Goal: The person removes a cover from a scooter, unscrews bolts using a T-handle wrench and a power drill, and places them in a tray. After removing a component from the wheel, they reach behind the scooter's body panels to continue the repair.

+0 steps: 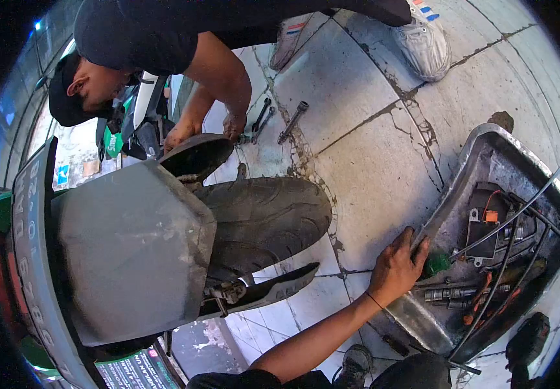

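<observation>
The left hand (395,271) bends its fingers over the near rim of a metal tray (422,321), right at a green handle (436,264), though I cannot tell whether it grips that or merely touches. Just beyond the fingertips, inside the tray, lie rods and a dark flat part with an orange connector (491,216). Across from the hand stands a motorcycle tyre (273,214), with loose tools (293,123) on the floor past it, near a co-worker's hands (182,134).

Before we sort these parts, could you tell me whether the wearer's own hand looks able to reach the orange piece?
Probably yes: the hand is beside the tray, and the orange piece looks uncovered, though a thin rod passes close by.
</observation>
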### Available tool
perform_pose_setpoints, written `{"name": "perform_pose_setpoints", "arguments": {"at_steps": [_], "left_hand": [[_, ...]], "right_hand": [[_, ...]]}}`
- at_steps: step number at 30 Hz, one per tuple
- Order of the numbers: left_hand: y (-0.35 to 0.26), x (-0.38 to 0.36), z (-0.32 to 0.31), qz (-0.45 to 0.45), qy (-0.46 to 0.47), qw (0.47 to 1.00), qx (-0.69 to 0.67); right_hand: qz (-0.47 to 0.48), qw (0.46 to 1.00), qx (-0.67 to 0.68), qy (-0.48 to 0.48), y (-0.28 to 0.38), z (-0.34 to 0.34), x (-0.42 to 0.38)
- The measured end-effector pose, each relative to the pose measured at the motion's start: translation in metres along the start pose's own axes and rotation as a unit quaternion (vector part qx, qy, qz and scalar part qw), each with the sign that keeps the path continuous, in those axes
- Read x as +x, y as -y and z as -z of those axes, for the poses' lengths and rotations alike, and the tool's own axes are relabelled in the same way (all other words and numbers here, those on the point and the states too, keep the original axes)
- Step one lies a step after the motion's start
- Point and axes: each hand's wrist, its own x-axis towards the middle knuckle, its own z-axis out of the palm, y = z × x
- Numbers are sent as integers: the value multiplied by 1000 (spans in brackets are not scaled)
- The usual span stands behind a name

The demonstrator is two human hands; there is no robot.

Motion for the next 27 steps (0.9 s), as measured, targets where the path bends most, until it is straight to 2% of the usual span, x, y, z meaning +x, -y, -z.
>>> {"name": "perform_pose_setpoints", "arguments": {"at_steps": [5,16,23,24,25,27], "left_hand": [[1,-2,-3,-21,-23,1000,5],[-6,3,6,10,18,1000,1],[-8,-1,1,5,-34,999,27],[-2,-2,-3,29,-10,999,23],[-2,-2,0,26,-14,999,15],[-1,-4,14,52,-140,966,-210]], "right_hand": [[3,1000,0,1,1,2,-1],[21,1000,1,2,7,11,-9],[60,998,6,12,10,29,-25],[69,998,7,13,11,31,-28],[74,997,10,15,12,34,-32],[93,995,17,24,9,42,-38]]}}
